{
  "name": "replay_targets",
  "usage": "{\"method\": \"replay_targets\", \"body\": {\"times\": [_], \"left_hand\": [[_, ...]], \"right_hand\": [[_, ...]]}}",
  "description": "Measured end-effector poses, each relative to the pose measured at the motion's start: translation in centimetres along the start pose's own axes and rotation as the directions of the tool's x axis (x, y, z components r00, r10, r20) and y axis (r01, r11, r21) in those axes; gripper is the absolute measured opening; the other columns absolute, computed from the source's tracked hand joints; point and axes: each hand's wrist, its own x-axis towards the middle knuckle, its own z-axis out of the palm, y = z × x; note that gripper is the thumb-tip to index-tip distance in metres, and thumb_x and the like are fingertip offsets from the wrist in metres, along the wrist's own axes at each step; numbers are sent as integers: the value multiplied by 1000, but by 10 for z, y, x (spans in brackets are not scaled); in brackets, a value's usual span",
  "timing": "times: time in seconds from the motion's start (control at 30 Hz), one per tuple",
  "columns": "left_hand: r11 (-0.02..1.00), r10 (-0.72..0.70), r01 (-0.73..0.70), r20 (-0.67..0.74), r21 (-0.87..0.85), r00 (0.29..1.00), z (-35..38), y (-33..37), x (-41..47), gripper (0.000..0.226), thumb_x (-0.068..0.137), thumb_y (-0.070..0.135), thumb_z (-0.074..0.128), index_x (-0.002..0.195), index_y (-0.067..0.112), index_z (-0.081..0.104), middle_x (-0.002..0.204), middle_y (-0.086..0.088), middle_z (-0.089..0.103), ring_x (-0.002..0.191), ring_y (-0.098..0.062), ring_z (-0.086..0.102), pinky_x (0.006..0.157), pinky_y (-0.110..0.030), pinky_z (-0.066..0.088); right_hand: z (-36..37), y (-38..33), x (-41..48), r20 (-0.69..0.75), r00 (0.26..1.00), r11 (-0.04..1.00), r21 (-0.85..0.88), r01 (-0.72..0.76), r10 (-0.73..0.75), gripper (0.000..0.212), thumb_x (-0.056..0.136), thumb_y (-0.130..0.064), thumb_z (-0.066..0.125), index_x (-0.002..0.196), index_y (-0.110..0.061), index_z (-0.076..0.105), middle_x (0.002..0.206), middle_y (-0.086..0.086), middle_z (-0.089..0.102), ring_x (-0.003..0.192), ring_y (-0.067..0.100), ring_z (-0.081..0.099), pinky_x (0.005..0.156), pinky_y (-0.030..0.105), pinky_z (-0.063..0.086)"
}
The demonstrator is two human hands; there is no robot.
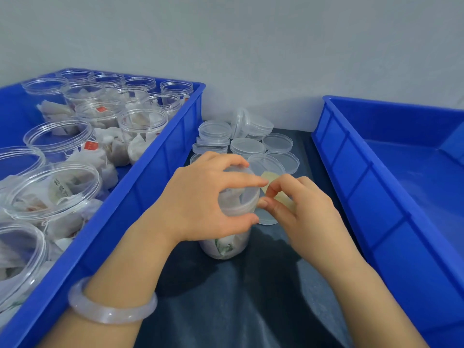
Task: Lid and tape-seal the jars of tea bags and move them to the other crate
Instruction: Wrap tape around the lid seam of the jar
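Your left hand (206,197) grips the lidded jar (226,237) from above, standing on the dark mat (226,310) between the crates. Your right hand (301,217), touching its right side, pinches a tape strip (270,180) against the lid (247,197).

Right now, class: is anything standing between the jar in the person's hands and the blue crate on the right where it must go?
Nothing visible blocks the way. The jar stands on the dark mat, held by the left hand, with tape pinched by the right hand. Toward the right crate lies bare mat; its wall must be cleared. The loose lids sit behind.
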Motion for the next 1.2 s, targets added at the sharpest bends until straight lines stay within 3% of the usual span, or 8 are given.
{"method": "replay_targets", "body": {"times": [0.17, 0.3, 0.4, 0.53, 0.73, 0.9, 1.03, 1.2], "left_hand": [[990, -114, 117, 41, -78, 993, -5, 9, 3, 100, 46, 82, 64, 136, 45, 42, 123, 31, 31, 110, 14, 31, 91, -20, 35], [987, -152, 143, 133, 75, 979, -11, 15, 7, 73, 68, 58, 70, 135, 46, 42, 120, 32, 33, 120, 0, 22, 88, -19, 17], [977, -195, 175, 181, 120, 964, -15, 21, 10, 59, 72, 34, 69, 124, 49, 44, 126, 29, 39, 118, -14, 29, 86, -29, 20], [974, -200, 186, 101, 128, 975, -5, 28, 10, 41, 74, 52, 68, 109, 44, 47, 123, 17, 43, 111, -18, 42, 93, -41, 38], [997, -81, 79, 128, 26, 988, -10, 14, 8, 37, 73, 46, 70, 107, 43, 54, 118, 22, 49, 114, -10, 43, 98, -38, 36], [997, 32, -21, 150, -72, 988, -13, 10, 9, 42, 71, 34, 74, 107, 44, 55, 112, 26, 53, 109, -2, 46, 96, -30, 39], [998, 46, -41, 120, -49, 992, -9, 8, 7, 51, 59, 41, 62, 109, 45, 53, 111, 28, 52, 104, 4, 47, 87, -27, 44], [999, 23, -20, 94, -31, 995, -7, 6, 7, 61, 56, 67, 64, 113, 47, 57, 116, 29, 43, 101, 3, 50, 84, -28, 46]], "right_hand": [[1, 3, -4, -8, 1000, 989, 145, -29, 30, 11, 80, -55, 49, 87, -47, 46, 84, -16, 50, 82, 1, 49, 67, 28, 41], [-9, 6, -5, 60, 998, 954, 300, -18, 0, 42, 85, -20, 62, 116, -46, 52, 96, -22, 56, 77, -3, 53, 68, 12, 41], [-16, 8, -8, 190, 981, 919, 391, -48, -30, 65, 80, -6, 67, 119, -55, 46, 103, -21, 59, 70, 3, 57, 65, 18, 49], [-16, 9, -10, 238, 971, 903, 422, -86, -18, 60, 77, -16, 75, 112, -55, 47, 102, -15, 68, 89, 3, 65, 82, 28, 52], [-13, 14, -11, 193, 981, 915, 396, -81, 3, 61, 53, -74, 63, 111, -54, 55, 75, -13, 60, 60, 2, 51, 61, 17, 39], [-3, 3, -10, -79, 994, 987, 133, 89, -79, 65, 65, -68, 56, 120, -34, 64, 89, -3, 68, 78, 15, 61, 69, 41, 52], [-7, 5, -6, -39, 998, 974, 219, 65, -58, 70, 65, -67, 60, 122, -28, 63, 113, -12, 67, 103, 3, 57, 87, 29, 49], [-9, 14, -11, -17, 998, 961, 267, 70, -68, 41, 79, -41, 61, 119, -32, 64, 117, -17, 65, 113, -1, 56, 94, 25, 47]]}}
